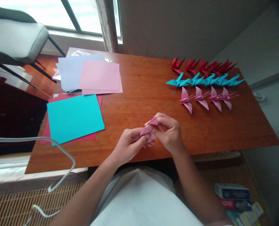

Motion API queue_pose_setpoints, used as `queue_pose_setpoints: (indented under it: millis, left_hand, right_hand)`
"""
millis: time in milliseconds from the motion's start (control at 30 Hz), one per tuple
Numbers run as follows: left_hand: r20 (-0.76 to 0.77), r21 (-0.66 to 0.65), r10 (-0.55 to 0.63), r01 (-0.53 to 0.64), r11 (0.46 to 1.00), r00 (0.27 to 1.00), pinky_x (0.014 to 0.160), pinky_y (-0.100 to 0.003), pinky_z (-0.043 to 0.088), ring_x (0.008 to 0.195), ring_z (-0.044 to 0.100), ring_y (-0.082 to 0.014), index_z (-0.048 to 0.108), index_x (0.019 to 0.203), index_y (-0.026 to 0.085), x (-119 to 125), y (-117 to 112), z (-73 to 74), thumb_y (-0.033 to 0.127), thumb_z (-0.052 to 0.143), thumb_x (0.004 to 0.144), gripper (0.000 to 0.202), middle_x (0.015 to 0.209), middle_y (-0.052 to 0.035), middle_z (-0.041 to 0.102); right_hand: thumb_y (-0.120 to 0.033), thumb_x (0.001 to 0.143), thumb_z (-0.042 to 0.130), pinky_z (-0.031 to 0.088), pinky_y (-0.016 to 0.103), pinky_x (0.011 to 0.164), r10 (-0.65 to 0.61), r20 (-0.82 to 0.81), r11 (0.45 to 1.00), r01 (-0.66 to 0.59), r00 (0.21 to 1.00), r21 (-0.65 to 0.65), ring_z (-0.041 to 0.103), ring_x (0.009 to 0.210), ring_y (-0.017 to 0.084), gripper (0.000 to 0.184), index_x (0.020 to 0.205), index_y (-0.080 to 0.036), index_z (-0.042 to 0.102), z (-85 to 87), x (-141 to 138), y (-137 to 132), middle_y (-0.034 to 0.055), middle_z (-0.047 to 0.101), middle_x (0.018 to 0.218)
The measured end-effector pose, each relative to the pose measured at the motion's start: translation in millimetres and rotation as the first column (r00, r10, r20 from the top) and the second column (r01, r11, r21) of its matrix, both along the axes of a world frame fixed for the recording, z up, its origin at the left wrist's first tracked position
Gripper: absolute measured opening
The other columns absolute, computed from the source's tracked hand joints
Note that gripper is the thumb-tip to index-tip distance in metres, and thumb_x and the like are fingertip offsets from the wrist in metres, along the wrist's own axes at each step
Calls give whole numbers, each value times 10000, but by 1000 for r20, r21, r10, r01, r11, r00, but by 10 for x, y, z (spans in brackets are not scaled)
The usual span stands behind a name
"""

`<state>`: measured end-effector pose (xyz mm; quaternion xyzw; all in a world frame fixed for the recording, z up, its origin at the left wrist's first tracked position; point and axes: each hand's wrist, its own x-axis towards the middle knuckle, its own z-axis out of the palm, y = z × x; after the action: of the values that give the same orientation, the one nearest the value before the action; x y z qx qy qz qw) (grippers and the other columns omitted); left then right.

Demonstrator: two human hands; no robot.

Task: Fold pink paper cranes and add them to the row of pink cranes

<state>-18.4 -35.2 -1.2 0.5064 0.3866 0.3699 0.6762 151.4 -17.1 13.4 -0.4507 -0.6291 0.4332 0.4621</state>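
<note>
A small folded piece of pink paper [149, 129] is pinched between both hands above the near edge of the wooden table [139, 103]. My left hand [129, 143] grips its lower left part with closed fingers. My right hand [168, 131] holds its upper right part, fingers curled round it. Finished paper cranes lie at the far right in three rows: red cranes [202, 66], turquoise cranes [205, 80] and pink cranes [207, 98].
Flat sheets lie on the left: a turquoise sheet [75, 117] over red ones, and a pink sheet [99, 77] over pale lilac sheets [71, 70]. A grey chair [14, 37] stands far left. A white cable [59, 163] hangs near left; boxes [234, 197] lie on the floor right.
</note>
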Motion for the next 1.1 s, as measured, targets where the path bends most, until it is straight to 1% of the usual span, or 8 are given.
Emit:
queue_pose_setpoints:
  millis: [133, 267, 467, 600, 700, 800, 967, 1100]
  left_hand:
    - [-18, 34, -13, 13, 999, 1000, 561, -190, 517, 607, 687, -132, 741, 800, 131, -13, -7, -10, 395, 634, 958, 325, 701, -56, 759]
    - [2, -3, -55, 55, 998, 998, 555, -180, 508, 586, 671, -121, 741, 802, 108, -11, 0, -30, 400, 619, 972, 359, 699, -71, 761]
    - [27, -33, -47, 48, 998, 999, 596, -184, 521, 649, 689, -132, 754, 870, 98, -6, 2, -18, 424, 596, 986, 381, 759, -87, 776]
    - [63, -57, -32, 36, 998, 997, 603, -180, 526, 657, 690, -126, 749, 876, 105, -9, -2, -23, 426, 596, 988, 373, 768, -79, 775]
    - [94, -100, 28, -19, 995, 995, 592, -167, 523, 644, 684, -109, 741, 863, 119, -6, -1, -32, 408, 624, 977, 332, 761, -58, 770]
    - [114, -138, 88, -72, 988, 990, 595, -159, 526, 655, 686, -102, 735, 866, 131, 7, 3, -36, 376, 687, 940, 261, 766, -38, 766]
    - [117, -167, 134, -114, 979, 984, 579, -152, 522, 642, 688, -96, 741, 879, 137, 30, 16, -32, 341, 757, 886, 205, 754, -25, 762]
    - [112, -176, 163, -142, 974, 980, 556, -156, 521, 612, 686, -99, 746, 881, 128, 33, 22, -32, 344, 757, 881, 216, 738, -32, 761]
  right_hand:
    - [-328, 911, 706, 466, 260, 615, -1, -96, 990, -13, 995, -139, 596, 690, 125, 132, 843, -222, 744, -16, -30, 3, -11, 666, 786]
    - [-367, 912, 713, 474, 249, 611, -130, -97, 987, 119, 987, -110, 623, 677, 126, 173, 839, -222, 771, -33, -53, 13, -11, 703, 751]
    - [-426, 929, 685, 464, 249, 566, -169, -98, 980, 157, 981, -122, 630, 643, 131, 245, 817, -227, 773, -17, -64, 44, -11, 704, 721]
    - [-435, 957, 647, 478, 266, 612, -204, -37, 978, 201, 978, -62, 644, 688, 141, 250, 867, -240, 774, -25, -71, 56, -5, 716, 761]
    - [-400, 964, 639, 527, 286, 729, -199, -23, 980, 199, 980, -10, 683, 867, 165, 207, 1087, -276, 750, -59, -76, 47, 14, 751, 992]
    - [-302, 942, 661, 554, 295, 765, -166, 16, 984, 165, 986, 70, 675, 946, 169, 305, 1246, -310, 676, -84, -65, 21, 22, 717, 1123]
    - [-184, 937, 633, 584, 319, 770, -128, 150, 966, 90, 980, 241, 656, 1109, 209, 364, 1275, -316, 656, -84, -10, -34, 53, 678, 1260]
    - [-136, 934, 630, 588, 416, 909, -151, 261, 923, 41, 953, 382, 617, 1236, 251, 446, 1337, -326, 624, -118, 31, -51, 77, 662, 1333]
